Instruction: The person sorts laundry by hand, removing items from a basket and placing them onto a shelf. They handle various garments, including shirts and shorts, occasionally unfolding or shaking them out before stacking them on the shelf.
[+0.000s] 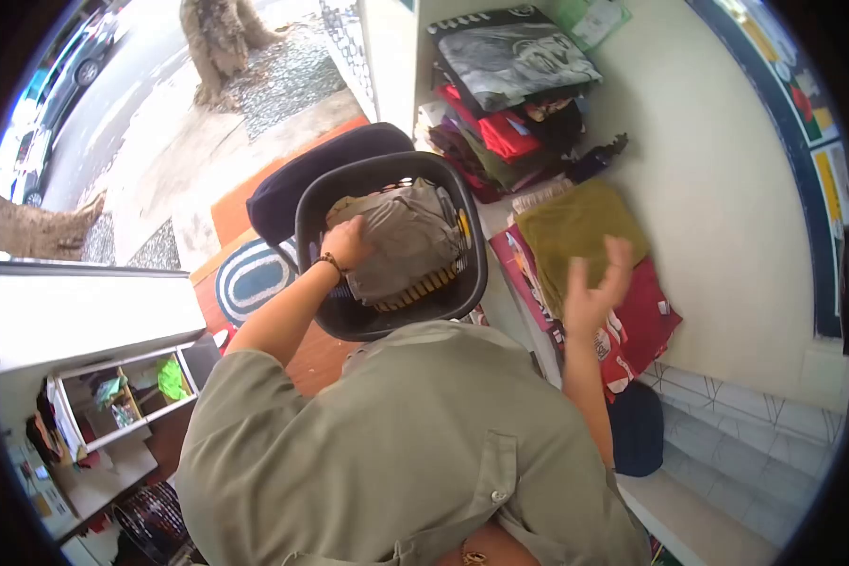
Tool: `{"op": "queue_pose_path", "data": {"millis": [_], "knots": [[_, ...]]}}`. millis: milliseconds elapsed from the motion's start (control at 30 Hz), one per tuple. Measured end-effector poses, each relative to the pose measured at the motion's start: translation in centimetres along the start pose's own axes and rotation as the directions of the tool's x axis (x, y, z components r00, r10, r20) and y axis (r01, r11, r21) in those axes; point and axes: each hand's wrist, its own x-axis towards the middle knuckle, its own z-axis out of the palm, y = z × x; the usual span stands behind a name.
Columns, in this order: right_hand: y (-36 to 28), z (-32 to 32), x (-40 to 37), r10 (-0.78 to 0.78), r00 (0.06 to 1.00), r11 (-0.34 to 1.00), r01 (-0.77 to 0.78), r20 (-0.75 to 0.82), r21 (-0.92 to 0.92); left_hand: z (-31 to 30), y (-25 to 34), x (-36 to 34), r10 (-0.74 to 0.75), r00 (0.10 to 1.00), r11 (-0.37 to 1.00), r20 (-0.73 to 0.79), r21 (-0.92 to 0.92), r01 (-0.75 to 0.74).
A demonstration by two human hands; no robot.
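Note:
A black laundry basket (pixel 313 226) stands in front of me with crumpled grey-beige cloth (pixel 410 241) inside. My left hand (pixel 349 243), a dark bracelet at its wrist, has its fingers curled at the left part of that cloth. On the right, my right hand (pixel 599 291) is raised with its fingers apart and nothing in it. It is over a pile where an olive folded cloth (pixel 575 222) lies on top of red garments (pixel 656 316).
Behind the pile is a taller stack of folded clothes (pixel 514 61). A dark cushioned seat (pixel 283 184) sits behind the basket, and an oval blue-and-white rug (pixel 255 276) lies to its left. White shelving (pixel 127 396) is at lower left, a wall (pixel 726 189) at right.

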Motion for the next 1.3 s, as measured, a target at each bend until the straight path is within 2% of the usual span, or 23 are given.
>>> {"op": "queue_pose_path", "data": {"millis": [33,67,100,167,233,300,367,400,433,467,533,633,667,733,767,833,867,1000,1067,1167,1233,1267,1300], "knots": [[-2.1,1.5,-0.2,-0.111,0.983,0.99,0.096,0.147,0.102,-1.0,0.8,-1.8,0.051,0.998,0.993,-0.037,-0.104,-0.055],[-4.4,3.9,-1.2,-0.021,0.953,0.903,-0.112,0.302,0.415,-1.9,1.4,-2.8,0.115,0.992,0.98,-0.053,-0.157,-0.122],[-6.4,6.0,-2.1,0.008,0.88,0.693,-0.347,0.475,0.632,-2.7,1.8,-3.8,0.178,0.981,0.96,-0.074,-0.207,-0.189],[-8.8,7.3,-1.8,-0.255,0.776,0.905,-0.018,0.576,0.425,-4.8,3.3,-5.8,0.298,0.95,0.896,-0.096,-0.315,-0.312],[-9.9,9.2,-0.9,-0.321,0.745,0.913,0.081,0.585,0.399,-8.0,5.2,-8.0,0.414,0.905,0.805,-0.098,-0.426,-0.414],[-10.9,10.4,1.0,-0.357,0.624,0.868,-0.054,0.695,0.494,-12.0,7.3,-10.0,0.431,0.861,0.76,-0.27,-0.406,-0.507],[-12.7,9.6,4.7,-0.42,0.355,0.712,-0.441,0.835,0.546,-15.6,8.9,-11.6,0.412,0.738,0.753,-0.534,-0.257,-0.606],[-14.2,9.2,6.1,-0.555,0.512,0.568,-0.342,0.656,0.748,-16.1,9.4,-11.9,0.235,0.687,0.629,-0.687,-0.432,-0.647],[-16.1,8.1,7.9,-0.594,0.582,0.477,-0.301,0.555,0.826,-16.5,9.7,-12.2,0.024,0.626,0.455,-0.779,-0.549,-0.701],[-17.3,7.7,9.2,-0.561,0.6,0.426,-0.382,0.57,0.82,-17.4,9.2,-12.2,0.036,0.664,0.494,-0.747,-0.565,-0.662],[-20.3,5.8,12.4,-0.606,0.621,0.394,-0.31,0.498,0.865,-19.5,8.0,-12.0,0.056,0.739,0.562,-0.672,-0.59,-0.579],[-21.9,5.0,15.4,-0.648,0.604,0.158,-0.49,0.464,0.857,-23.2,9.7,-13.3,-0.142,0.749,0.423,-0.647,-0.724,-0.545],[-21.8,5.1,15.8,-0.689,0.535,0.296,-0.409,0.49,0.863,-24.2,9.8,-13.6,-0.196,0.711,0.475,-0.676,-0.699,-0.534],[-20.9,5.5,16.0,-0.723,0.395,0.536,-0.195,0.566,0.821,-25.2,9.6,-13.4,-0.267,0.696,0.349,-0.667,-0.74,-0.575],[-20.7,5.9,15.9,-0.648,0.394,0.577,-0.304,0.652,0.758,-25.8,9.1,-12.8,-0.291,0.708,0.291,-0.644,-0.764,-0.576],[-20.6,6.7,15.1,-0.475,0.36,0.617,-0.514,0.803,0.596,-26.3,7.6,-11.3,-0.285,0.741,0.349,-0.608,-0.786,-0.511],[-20.4,6.9,15.0,-0.459,0.421,0.468,-0.634,0.782,0.616,-26.6,7.4,-10.5,-0.278,0.758,0.376,-0.59,-0.793,-0.479],[-18.5,5.0,18.0,-0.376,0.599,0.382,-0.595,0.707,0.707,-29.0,10.8,-7.0,-0.18,0.769,0.327,-0.613,-0.775,-0.541],[-17.4,1.0,19.8,-0.34,0.767,0.478,-0.358,0.545,0.802,-30.5,14.6,-6.4,-0.082,0.734,0.309,-0.675,-0.717,-0.625],[-15.9,-7.0,21.4,-0.289,0.927,0.591,-0.023,0.239,0.806,-31.6,20.9,-7.4,0.1,0.584,0.223,-0.806,-0.554,-0.802],[-13.7,-11.6,21.0,-0.279,0.959,0.633,0.138,0.058,0.762,-30.3,23.8,-7.2,0.205,0.505,-0.119,-0.839,-0.533,-0.837],[-12.5,-13.8,20.2,-0.241,0.97,0.705,0.148,0.038,0.694,-29.3,24.0,-7.9,0.336,0.427,0.096,-0.839,-0.421,-0.902],[-9.4,-15.4,19.2,-0.208,0.978,0.728,0.136,0.028,0.672,-28.2,24.4,-8.2,0.457,0.398,0.164,-0.795,-0.365,-0.917]]}}
